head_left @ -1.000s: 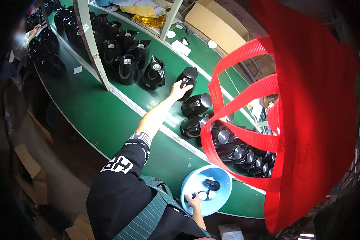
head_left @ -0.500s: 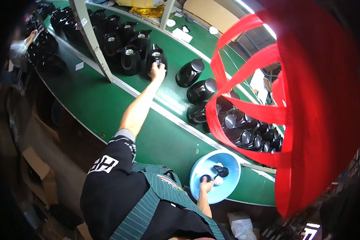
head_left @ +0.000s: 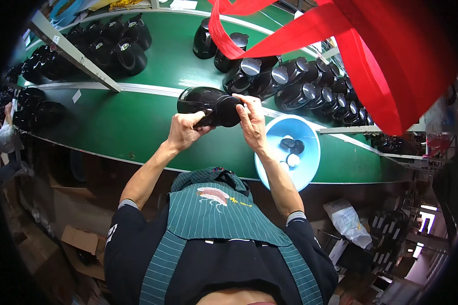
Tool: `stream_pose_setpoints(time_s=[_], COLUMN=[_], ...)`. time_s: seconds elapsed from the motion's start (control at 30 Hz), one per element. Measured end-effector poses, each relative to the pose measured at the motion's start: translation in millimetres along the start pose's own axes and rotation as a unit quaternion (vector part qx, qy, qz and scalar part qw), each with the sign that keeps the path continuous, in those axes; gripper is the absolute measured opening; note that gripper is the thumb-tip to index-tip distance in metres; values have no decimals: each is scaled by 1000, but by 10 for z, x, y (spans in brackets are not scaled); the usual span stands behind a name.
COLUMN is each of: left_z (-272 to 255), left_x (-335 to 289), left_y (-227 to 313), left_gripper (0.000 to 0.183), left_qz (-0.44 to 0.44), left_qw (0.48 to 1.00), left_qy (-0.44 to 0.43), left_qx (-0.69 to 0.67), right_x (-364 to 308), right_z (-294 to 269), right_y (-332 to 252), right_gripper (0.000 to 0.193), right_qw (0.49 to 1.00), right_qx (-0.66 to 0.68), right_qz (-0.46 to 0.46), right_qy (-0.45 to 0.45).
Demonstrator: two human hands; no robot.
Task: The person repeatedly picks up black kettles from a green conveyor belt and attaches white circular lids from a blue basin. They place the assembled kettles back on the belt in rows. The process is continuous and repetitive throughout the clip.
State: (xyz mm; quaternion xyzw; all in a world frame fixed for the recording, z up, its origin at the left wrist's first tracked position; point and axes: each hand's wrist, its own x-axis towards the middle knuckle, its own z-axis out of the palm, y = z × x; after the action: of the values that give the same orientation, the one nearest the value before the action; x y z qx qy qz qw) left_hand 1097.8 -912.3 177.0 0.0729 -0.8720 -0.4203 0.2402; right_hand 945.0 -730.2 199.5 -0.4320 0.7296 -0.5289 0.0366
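A black jug (head_left: 196,99) is tipped on its side above the green bench, its top end toward the right. My left hand (head_left: 184,131) is closed around its handle side. At the jug's right end, my right hand (head_left: 252,119) closes its fingers on a black round lid (head_left: 229,112) set against the top. My fingers and the dark surfaces hide how the lid sits. Beside my right forearm, a light blue basin (head_left: 313,147) holds black round lids (head_left: 292,146) and white round parts (head_left: 293,160).
Open-topped black jugs (head_left: 129,56) stand at the far left, and lidded jugs (head_left: 275,81) crowd the right. A metal post (head_left: 76,53) rises at the left. Red straps (head_left: 275,43) hang across the upper right. Another person's hand (head_left: 8,113) shows at the left edge.
My left hand has brought a jug from the far row nearer, tipping it sideways. My right hand has left the basin and come to the jug's end. The view has shifted.
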Motion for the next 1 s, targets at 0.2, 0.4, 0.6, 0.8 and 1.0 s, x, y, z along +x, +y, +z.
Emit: stream_pose_setpoints(time_s=[0.2,0.4,0.6,0.8,1.0], left_z=[30,124,-67,-128,-54], left_x=[-125,-268,-172,-160,-240], left_y=[157,264,279,235,150], left_gripper=[27,23,26,30,28], left_qz=[86,149,144,140,122], left_qw=[990,972,963,959,963], left_qy=[-37,-74,-164,-180,-160], left_qx=[102,164,159,169,180], right_x=[-330,-666,-795,-788,-886], right_z=[-228,-115,-179,-80,-150], right_y=[-268,-434,-495,-426,20], right_gripper=[58,89,84,70,50], right_qw=[986,956,981,985,813], right_qx=[-146,11,-153,-71,-139], right_qz=[66,290,37,136,476], right_qy=[-40,-50,-116,-78,-305])
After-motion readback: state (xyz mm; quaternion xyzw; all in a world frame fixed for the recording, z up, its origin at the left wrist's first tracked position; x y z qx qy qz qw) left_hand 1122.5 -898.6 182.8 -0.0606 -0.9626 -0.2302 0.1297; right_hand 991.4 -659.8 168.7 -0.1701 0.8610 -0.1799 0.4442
